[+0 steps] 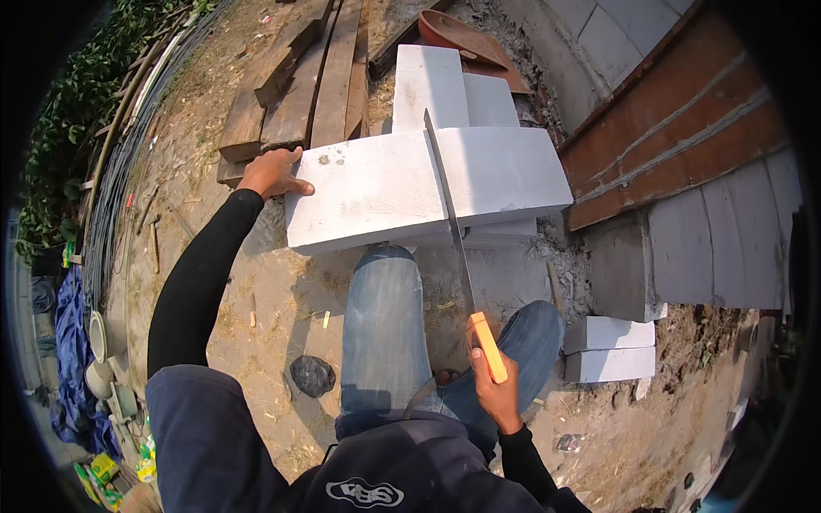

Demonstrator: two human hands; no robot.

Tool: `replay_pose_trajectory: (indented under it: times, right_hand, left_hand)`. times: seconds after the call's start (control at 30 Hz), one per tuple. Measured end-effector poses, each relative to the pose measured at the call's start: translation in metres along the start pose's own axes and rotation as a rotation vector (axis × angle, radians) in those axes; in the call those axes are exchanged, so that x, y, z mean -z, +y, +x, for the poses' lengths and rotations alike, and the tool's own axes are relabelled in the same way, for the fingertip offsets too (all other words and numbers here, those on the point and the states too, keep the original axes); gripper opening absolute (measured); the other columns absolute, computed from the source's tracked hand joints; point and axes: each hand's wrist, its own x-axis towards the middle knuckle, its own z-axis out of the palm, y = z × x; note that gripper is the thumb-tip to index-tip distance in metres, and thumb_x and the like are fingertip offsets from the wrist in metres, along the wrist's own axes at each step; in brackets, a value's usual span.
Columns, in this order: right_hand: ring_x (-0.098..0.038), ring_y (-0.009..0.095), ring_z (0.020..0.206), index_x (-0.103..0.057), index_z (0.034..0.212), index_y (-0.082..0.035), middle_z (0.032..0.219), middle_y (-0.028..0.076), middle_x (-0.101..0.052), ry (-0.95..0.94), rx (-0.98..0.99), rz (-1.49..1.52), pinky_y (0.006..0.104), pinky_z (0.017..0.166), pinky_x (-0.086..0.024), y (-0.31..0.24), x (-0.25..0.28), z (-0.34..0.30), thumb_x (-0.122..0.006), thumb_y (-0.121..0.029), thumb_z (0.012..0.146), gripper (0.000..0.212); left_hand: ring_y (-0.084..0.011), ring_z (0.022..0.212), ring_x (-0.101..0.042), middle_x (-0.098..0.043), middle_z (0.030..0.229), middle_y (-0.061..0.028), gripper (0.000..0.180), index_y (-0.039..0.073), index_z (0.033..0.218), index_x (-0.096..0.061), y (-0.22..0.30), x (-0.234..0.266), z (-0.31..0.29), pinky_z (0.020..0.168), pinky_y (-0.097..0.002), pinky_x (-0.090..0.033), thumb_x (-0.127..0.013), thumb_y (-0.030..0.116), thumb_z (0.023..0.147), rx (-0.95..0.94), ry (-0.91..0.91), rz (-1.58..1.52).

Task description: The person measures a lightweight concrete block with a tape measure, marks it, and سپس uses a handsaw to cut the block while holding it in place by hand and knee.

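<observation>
Several planks [295,115] on dirt ground [256,359] near white block [368,188].

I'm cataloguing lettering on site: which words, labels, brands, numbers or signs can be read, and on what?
Dark top: light oval logo with lettering, which I won't copy.
Yellow-and-green packets: any print is too small to read.
Saw and long white block: no lettering I can make out.

I see long brown wooden planks [338,73] and leafy green bushes [68,120] at upper left, a rumpled blue tarp [70,359] at lower left, a crumpled black bundle [313,376] nearer lower centre.
</observation>
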Motion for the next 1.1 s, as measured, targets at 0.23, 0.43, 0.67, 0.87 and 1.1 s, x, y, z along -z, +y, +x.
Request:
replay_pose_trajectory:
  times: [0.23,0.43,0.67,0.87,1.1]
  right_hand:
    - [-0.045,0.007,0.06,-0.065,0.09,0.004,0.063,0.001,-0.052,0.02,0.0,0.008,0.0302,0.053,-0.038,-0.002,-0.002,0.022,-0.064,-0.017,0.103,0.025]
    - [-0.042,0.007,0.058,-0.069,0.102,0.005,0.062,0.0,-0.05,-0.009,-0.018,0.018,0.0296,0.052,-0.036,0.0,0.004,-0.013,-0.064,-0.015,0.104,0.021]
    - [-0.038,0.006,0.058,-0.055,0.077,0.002,0.06,0.0,-0.044,0.014,0.034,-0.032,0.0312,0.05,-0.033,-0.012,0.008,0.014,-0.064,-0.018,0.104,0.034]
    - [-0.037,0.006,0.058,-0.056,0.078,0.001,0.061,-0.002,-0.044,-0.01,-0.004,0.002,0.0313,0.05,-0.032,-0.009,0.007,-0.003,-0.064,-0.017,0.104,0.032]
    - [-0.037,0.005,0.058,-0.054,0.076,0.001,0.061,-0.003,-0.043,0.014,0.028,0.006,0.0306,0.05,-0.031,-0.021,0.006,0.031,-0.064,-0.019,0.104,0.036]
  left_hand:
    - [-0.0309,0.127,-0.063,-0.067,0.135,-0.0127,0.107,0.014,0.154,-0.051,0.013,0.005,0.003,0.103,-0.0464,-0.052,-0.09,0.057,0.065,-0.018,0.06,0.052]
    - [-0.0331,0.132,-0.06,-0.062,0.143,-0.0158,0.114,0.011,0.157,-0.046,-0.003,-0.002,0.001,0.109,-0.0464,-0.049,-0.09,0.058,0.062,-0.005,0.008,-0.007]
    - [-0.0331,0.129,-0.061,-0.064,0.139,-0.0156,0.11,0.012,0.155,-0.049,0.013,0.013,0.008,0.107,-0.0462,-0.05,-0.09,0.057,0.063,-0.017,-0.005,0.036]
    - [-0.0333,0.133,-0.059,-0.062,0.143,-0.0168,0.112,0.011,0.155,-0.048,0.008,0.007,-0.002,0.109,-0.0453,-0.048,-0.09,0.057,0.063,0.026,-0.025,-0.033]
    - [-0.0329,0.133,-0.059,-0.063,0.141,-0.0154,0.109,0.014,0.154,-0.05,0.022,0.013,0.003,0.108,-0.0462,-0.049,-0.09,0.057,0.063,-0.015,0.028,0.029]
